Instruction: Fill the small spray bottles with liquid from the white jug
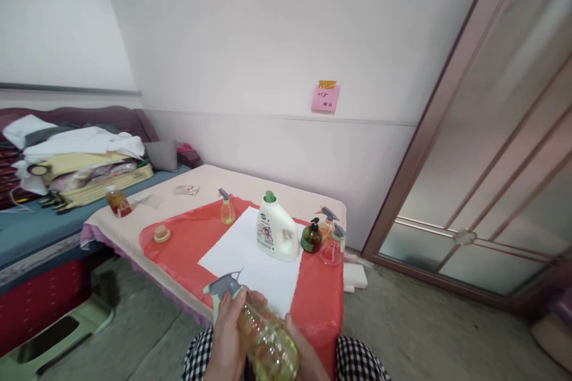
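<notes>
A clear spray bottle with yellowish liquid and a grey trigger head lies tilted across my lap, its nozzle to the upper left. My left hand is wrapped round its neck, just below the trigger head. Against the bottle's right side rests my right hand, its fingers mostly hidden behind the bottle. Beyond them a large white detergent jug with its green spout uncovered stands upright on a white sheet. A round beige cap sits on the red plastic cover to the left.
A small spray bottle stands left of the jug. To its right are a dark green pump bottle and two more spray bottles, one pinkish. An amber bottle is at the table's left edge. A bed adjoins.
</notes>
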`<state>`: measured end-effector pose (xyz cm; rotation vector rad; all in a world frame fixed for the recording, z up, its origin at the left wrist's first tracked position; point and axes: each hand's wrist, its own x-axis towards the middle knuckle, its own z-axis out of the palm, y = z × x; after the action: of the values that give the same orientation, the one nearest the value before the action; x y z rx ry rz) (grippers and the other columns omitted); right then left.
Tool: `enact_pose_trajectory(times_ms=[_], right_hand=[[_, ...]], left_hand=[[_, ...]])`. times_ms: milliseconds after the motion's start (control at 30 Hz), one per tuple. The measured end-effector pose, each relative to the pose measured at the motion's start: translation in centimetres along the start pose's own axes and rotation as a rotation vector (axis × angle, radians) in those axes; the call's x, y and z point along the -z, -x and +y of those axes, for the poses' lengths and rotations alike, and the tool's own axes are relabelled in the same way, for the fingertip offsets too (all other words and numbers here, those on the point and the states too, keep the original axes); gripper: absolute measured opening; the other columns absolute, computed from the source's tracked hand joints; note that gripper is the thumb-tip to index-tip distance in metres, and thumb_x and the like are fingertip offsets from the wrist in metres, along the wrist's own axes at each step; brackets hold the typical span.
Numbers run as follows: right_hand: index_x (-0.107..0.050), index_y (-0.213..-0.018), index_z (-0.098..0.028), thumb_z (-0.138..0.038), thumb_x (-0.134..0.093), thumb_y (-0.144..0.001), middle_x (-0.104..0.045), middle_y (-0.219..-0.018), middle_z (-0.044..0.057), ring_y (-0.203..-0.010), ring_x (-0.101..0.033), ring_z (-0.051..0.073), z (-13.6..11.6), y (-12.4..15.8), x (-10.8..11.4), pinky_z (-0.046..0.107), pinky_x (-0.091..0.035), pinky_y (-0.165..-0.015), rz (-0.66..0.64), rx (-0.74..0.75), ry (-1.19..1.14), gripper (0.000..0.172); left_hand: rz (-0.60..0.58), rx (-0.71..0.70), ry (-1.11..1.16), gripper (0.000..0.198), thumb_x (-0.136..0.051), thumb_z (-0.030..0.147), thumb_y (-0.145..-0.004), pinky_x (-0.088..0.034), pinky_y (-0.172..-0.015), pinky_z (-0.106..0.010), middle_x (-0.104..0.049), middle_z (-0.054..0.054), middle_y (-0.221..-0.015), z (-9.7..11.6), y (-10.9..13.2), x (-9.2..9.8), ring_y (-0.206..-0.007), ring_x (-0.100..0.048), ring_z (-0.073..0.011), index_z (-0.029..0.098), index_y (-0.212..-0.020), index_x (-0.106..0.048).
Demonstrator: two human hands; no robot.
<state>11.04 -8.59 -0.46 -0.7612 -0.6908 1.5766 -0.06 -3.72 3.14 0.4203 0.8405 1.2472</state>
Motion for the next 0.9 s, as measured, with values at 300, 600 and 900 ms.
enact_pose_trajectory(times_ms=[300, 600, 900], right_hand=[[-0.061, -0.113, -0.024, -0.051, -0.09, -0.051, -0.073, -0.107, 0.009, -0.092, -0.071, 0.026, 2.8, 0.2, 2.9, 0.036, -0.057, -0.079, 0.221, 0.077, -0.018, 0.074], [-0.059, -0.122, -0.028, -0.061, -0.085, -0.057, -0.074, -0.114, 0.01, -0.073, -0.074, 0.022, 3.1, 0.5, 3.3, 0.028, -0.055, -0.053, 0.154, -0.095, -0.243, 0.077], [-0.064, -0.12, -0.02, -0.073, -0.063, -0.075, -0.069, -0.124, 0.017, -0.098, -0.072, 0.031, 4.0, 0.8, 2.3, 0.037, -0.06, -0.061, 0.2, -0.009, -0.17, 0.07]], left_hand=[[0.066, -0.163, -0.216, 0.039, -0.075, 0.054, -0.072, -0.056, -0.078, -0.037, -0.078, -0.007, -0.094, 1.4, 0.0, -0.8, -0.094, -0.071, -0.0285, 0.019, -0.09, -0.071], [0.091, -0.277, -0.432, 0.042, -0.068, 0.059, -0.075, -0.053, -0.079, -0.035, -0.076, -0.006, -0.092, 1.0, -0.1, -0.7, -0.09, -0.069, -0.0271, 0.019, -0.086, -0.075], [0.094, -0.292, -0.473, 0.049, -0.067, 0.064, -0.073, -0.053, -0.081, -0.035, -0.076, -0.009, -0.092, 0.9, 0.3, -0.4, -0.096, -0.069, -0.029, 0.018, -0.087, -0.076]])
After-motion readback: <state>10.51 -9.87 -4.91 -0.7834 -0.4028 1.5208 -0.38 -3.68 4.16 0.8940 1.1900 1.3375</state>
